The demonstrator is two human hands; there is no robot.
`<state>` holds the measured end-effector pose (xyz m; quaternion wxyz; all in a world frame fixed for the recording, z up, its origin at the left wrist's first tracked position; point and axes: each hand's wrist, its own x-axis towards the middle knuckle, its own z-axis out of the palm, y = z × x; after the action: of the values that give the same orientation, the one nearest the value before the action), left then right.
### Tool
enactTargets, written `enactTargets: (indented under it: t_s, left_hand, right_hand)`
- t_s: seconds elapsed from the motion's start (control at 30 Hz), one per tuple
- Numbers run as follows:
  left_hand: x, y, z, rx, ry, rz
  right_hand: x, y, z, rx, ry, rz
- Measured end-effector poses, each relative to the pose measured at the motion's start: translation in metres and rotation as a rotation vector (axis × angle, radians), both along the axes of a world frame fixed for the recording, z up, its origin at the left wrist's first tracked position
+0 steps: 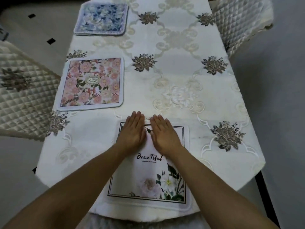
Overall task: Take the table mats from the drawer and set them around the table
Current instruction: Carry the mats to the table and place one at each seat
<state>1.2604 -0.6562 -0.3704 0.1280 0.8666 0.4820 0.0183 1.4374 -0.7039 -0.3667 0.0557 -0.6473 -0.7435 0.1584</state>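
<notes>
- Pressing the white mat with the "Beautiful" lettering flat onto the near end of the table; it is lying square to the edge in front of me, with its flower print towards my body
- I am laying both palms on its far half; my left hand and right hand are sitting side by side, close but apart, and the fingertips are reaching just past the far border onto the cloth
- Neither hand is gripping anything; the fingers are lying straight and together, flattening the mat rather than holding it
- I am seeing two more mats down the left side; the pink floral mat is lying near the left edge, just beyond the white one, and the blue floral mat is lying farther up the same side, well apart from it
- A quilted chair is standing by the pink mat; another quilted chair is standing at the far right
- I am judging the task as roughly half done; three mats are down, none is showing along the right side, so those places are probably waiting
- The drawer and any spare mats are falling outside my view; I cannot tell how many are left
</notes>
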Motion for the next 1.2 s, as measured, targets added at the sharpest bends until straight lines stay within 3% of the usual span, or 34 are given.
enactTargets:
  t_s: [0.23,0.37,0.6,0.7,0.83,0.97,1.2]
  left_hand:
    - [-0.064,0.003,-0.004,-0.012,0.049,0.085]
    - [-0.057,-0.048,-0.006,-0.035,0.037,0.183]
    - [-0.093,-0.201,0.008,-0.076,0.065,0.108]
    - [-0.104,-0.209,0.019,-0.034,0.149,0.051]
    - [-0.12,-0.192,0.064,0.042,0.099,-0.028]
    - [-0.177,-0.178,0.121,0.103,0.067,0.094]
    - [-0.355,-0.183,0.188,0.179,0.029,0.291]
  right_hand:
    - [0.079,-0.054,-0.009,-0.001,0.015,-0.242]
    - [0.053,-0.092,-0.007,-0.024,0.039,-0.26]
    - [0.011,-0.233,0.009,-0.141,0.011,-0.21]
    - [0.009,-0.239,0.017,-0.126,-0.1,-0.204]
    - [-0.006,-0.207,0.072,-0.194,-0.13,-0.221]
    - [-0.074,-0.174,0.144,-0.11,-0.132,-0.121]
    - [-0.269,-0.144,0.194,0.066,-0.098,0.12]
